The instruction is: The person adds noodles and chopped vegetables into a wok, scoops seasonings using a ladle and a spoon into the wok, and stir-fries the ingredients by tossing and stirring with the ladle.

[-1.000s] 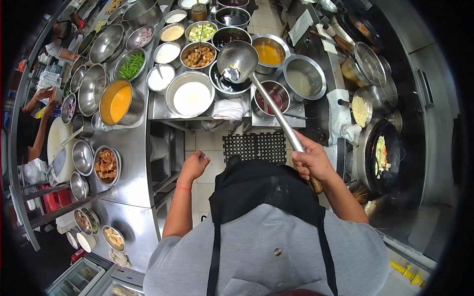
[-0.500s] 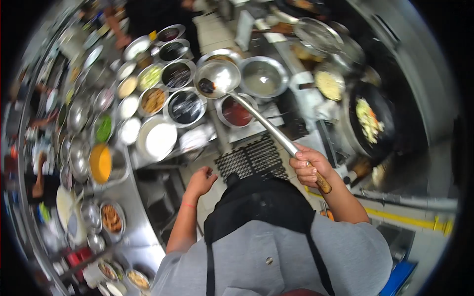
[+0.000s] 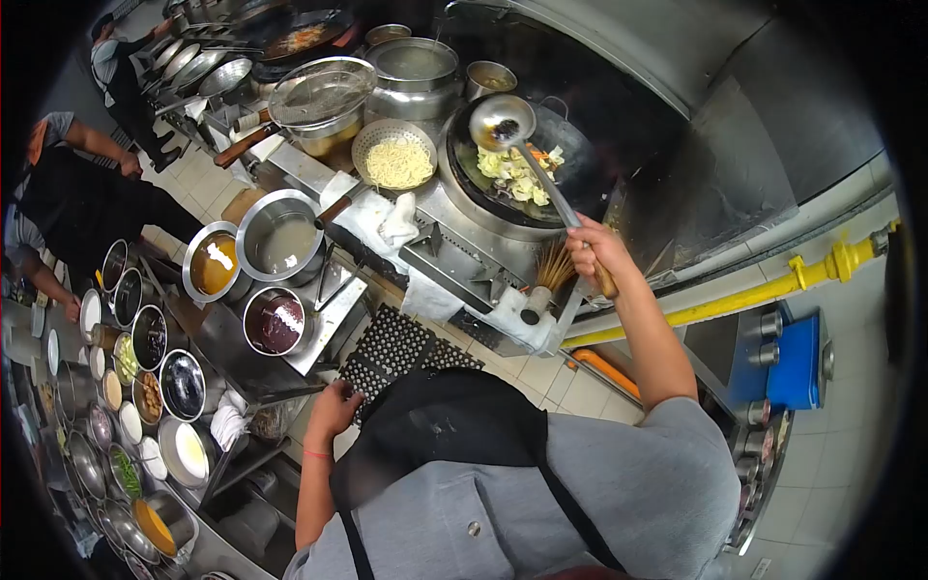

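Observation:
My right hand (image 3: 600,253) is wrapped round the wooden end of a long metal ladle (image 3: 553,186). The ladle's bowl, with a little dark sauce in it, hangs above a black wok (image 3: 592,145). Chopped cabbage with orange strips (image 3: 527,184) lies in the wok, partly hidden by the ladle. Low in front of the apron, my left hand (image 3: 335,408) hangs with loosely bent fingers and nothing visible in it. Just below my right hand, a bamboo wok brush (image 3: 552,271) rests by the stove's edge.
A perforated strainer of noodles (image 3: 396,159) sits left of the wok. Pots of broth (image 3: 282,242), orange liquid (image 3: 212,263) and red sauce (image 3: 275,320) stand closer. Several ingredient bowls crowd the left counter. A yellow pipe (image 3: 725,300) runs at right. Other people stand at upper left.
My right hand has carried the ladle from above the sauce pots to above the wok. The view has turned right toward the stove. My left hand stays low and holds nothing visible.

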A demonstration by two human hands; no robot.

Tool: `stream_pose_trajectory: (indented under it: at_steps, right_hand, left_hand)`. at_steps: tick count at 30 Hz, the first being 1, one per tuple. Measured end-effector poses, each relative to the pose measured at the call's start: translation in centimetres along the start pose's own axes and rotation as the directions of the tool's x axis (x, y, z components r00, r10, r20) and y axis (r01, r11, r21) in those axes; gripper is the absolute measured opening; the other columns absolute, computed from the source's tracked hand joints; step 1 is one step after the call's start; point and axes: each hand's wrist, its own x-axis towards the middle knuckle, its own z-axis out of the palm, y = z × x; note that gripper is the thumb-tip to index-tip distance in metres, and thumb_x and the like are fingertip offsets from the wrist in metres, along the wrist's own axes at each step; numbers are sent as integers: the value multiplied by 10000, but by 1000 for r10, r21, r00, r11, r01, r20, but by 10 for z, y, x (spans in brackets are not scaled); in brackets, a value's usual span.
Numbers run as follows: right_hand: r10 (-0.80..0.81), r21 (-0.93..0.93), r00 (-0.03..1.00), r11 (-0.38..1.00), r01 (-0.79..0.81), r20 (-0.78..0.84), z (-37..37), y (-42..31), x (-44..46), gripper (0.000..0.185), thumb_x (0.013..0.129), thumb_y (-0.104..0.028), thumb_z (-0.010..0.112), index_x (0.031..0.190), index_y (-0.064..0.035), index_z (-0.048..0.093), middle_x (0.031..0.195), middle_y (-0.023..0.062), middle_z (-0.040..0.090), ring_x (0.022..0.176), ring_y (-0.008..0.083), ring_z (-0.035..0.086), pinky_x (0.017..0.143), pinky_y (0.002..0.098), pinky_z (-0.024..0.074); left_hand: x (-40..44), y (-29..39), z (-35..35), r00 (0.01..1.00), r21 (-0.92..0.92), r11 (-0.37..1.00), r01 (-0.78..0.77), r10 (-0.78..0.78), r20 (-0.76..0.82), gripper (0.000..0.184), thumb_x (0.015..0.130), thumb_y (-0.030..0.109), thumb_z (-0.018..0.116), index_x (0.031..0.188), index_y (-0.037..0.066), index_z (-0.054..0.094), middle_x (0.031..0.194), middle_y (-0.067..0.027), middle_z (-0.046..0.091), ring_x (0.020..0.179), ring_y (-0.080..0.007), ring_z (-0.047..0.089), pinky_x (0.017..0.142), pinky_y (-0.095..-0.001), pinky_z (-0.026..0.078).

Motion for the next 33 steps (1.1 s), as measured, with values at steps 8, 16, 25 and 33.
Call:
stream_pose_trajectory:
  at_steps: [8,16,25,33]
  right_hand:
    - [-104,-274,974,961,45,-202,-84,10,77,475,861,-28,559,1304,-150,441,624,0,477,408,73,382,348,244,328]
    - [-24,85,999,996,27,-33,-44,10,39,361,904,-59,523,1241,-130,416,618,-22,429,386,39,333,318,201,241]
    - [339,-55,841,935,-349,422,135,94,-27,623,869,-28,520,1439,-171,315,600,33,401,334,62,304,273,227,261]
    - [107,-292,304,683,670,947,283,218,37,692,828,80,575,1448,-97,324,691,4,491,463,55,394,399,204,331]
  left_hand:
    - [2,30,-5,999,-3,999,46,-46,-7,379,794,282,673,1017,-20,617,949,-201,663,896,-320,646,790,-387,496]
    - [-11,-8,-24,996,-92,992,91,-92,-9,384,802,316,675,978,-21,620,873,-196,666,833,-319,651,746,-394,496]
    - [-19,-68,-75,995,24,998,57,-55,-78,390,784,377,657,902,7,615,876,-203,640,846,-370,614,734,-426,480]
    - [-48,-72,-92,969,-100,987,124,-142,-202,390,797,340,647,986,1,606,924,-203,645,904,-364,616,774,-428,477]
